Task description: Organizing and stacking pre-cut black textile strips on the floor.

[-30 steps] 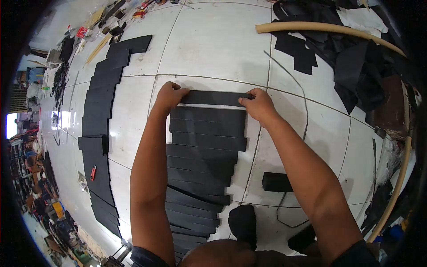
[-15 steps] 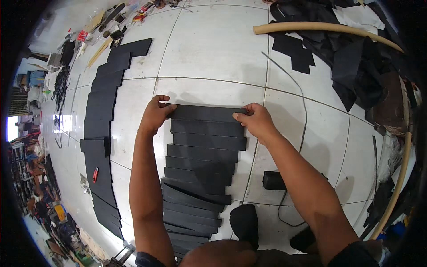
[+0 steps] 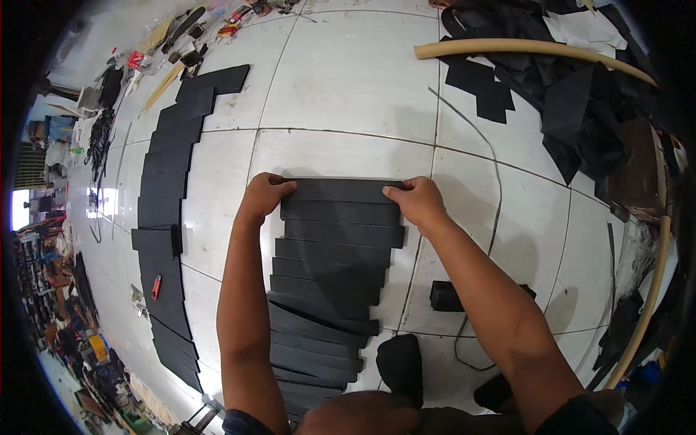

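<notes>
A flat black strip (image 3: 339, 189) lies across the far end of an overlapping row of similar black strips (image 3: 330, 270) on the tiled floor. My left hand (image 3: 267, 194) pinches its left end, thumb on top and fingers curled at the far edge. At the right end, my right hand (image 3: 417, 199) grips it the same way. Partway down the row, one strip (image 3: 319, 317) sits slanted and slightly raised. The nearest strips run toward my body, where my knee partly hides them.
A second overlapping row of black pieces (image 3: 161, 174) stretches along the left, with a red cutter (image 3: 156, 287) on it. Black block (image 3: 445, 296) and thin cord (image 3: 496, 188) lie to the right. Black sheets (image 3: 580, 109) and a tan tube (image 3: 522, 46) are at far right.
Both hands have come slightly nearer to me with the strip, which now lies lower against the row. The grip at both ends is kept.
</notes>
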Demonstrator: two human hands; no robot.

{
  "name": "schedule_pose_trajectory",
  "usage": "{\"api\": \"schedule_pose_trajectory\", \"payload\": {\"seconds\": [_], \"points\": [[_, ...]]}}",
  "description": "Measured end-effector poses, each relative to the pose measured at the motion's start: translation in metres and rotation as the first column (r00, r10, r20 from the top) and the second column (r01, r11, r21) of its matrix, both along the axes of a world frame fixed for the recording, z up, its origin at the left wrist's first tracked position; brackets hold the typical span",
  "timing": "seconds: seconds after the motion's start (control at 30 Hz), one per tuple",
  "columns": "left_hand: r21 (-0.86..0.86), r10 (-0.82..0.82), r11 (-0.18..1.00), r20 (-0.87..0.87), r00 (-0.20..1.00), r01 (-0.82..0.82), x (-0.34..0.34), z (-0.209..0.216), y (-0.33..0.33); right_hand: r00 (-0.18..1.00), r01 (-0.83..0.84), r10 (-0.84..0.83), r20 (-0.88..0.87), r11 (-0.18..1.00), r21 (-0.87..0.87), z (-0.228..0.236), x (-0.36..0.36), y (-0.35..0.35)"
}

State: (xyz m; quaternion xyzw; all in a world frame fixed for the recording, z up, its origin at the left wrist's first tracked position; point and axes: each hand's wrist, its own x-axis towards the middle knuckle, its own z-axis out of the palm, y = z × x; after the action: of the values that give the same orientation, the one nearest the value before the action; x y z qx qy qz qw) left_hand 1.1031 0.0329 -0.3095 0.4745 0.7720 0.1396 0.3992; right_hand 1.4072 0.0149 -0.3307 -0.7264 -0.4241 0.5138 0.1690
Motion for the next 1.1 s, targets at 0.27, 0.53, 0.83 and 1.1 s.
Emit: {"api": "schedule_pose_trajectory", "payload": {"seconds": [0.27, 0.53, 0.83, 1.1], "points": [[-0.160, 0.092, 0.985, 0.152, 0.984, -0.068, 0.004, 0.006, 0.008, 0.982, 0.025, -0.032, -0.186, 0.999, -0.043, -0.004, 0.004, 0.003], [-0.173, -0.119, 0.979, -0.078, 0.990, 0.104, 0.000, 0.009, 0.012, 0.990, 0.008, -0.008, -0.143, 1.000, 0.000, 0.004, 0.004, 0.003], [0.068, -0.011, 0.998, 0.191, 0.982, -0.002, 0.001, 0.013, 0.006, 0.972, 0.005, -0.011, -0.234, 1.000, -0.028, 0.019, 0.005, 0.006], [0.055, -0.027, 0.998, 0.133, 0.991, 0.020, -0.002, 0.005, 0.006, 0.989, 0.017, -0.003, -0.149, 0.996, 0.093, 0.003, 0.002, 0.007]]}}
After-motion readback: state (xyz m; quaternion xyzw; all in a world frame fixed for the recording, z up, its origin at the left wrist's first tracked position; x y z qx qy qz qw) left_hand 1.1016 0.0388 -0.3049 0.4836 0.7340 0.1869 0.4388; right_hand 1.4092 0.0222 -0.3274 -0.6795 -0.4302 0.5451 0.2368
